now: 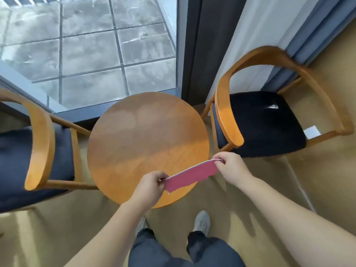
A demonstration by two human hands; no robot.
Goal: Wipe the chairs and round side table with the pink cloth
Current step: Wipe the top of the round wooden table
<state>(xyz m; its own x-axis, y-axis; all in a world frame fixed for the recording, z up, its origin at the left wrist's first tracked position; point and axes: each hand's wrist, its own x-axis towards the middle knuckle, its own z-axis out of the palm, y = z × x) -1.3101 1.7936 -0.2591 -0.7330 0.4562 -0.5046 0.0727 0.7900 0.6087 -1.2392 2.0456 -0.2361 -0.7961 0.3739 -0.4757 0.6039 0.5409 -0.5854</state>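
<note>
The left hand [152, 183] and the right hand [229, 166] each pinch one end of the pink cloth [190, 175], stretched above the near right edge of the round desk [146, 135], so wiping seems not yet begun; next the cloth must go down flat on its top.

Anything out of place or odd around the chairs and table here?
Two small things at the right chair: a white card-like piece sits by the seat's edge, and a shiny streak marks the black seat, maybe wetness or glare. Otherwise nothing looks askew.
</note>
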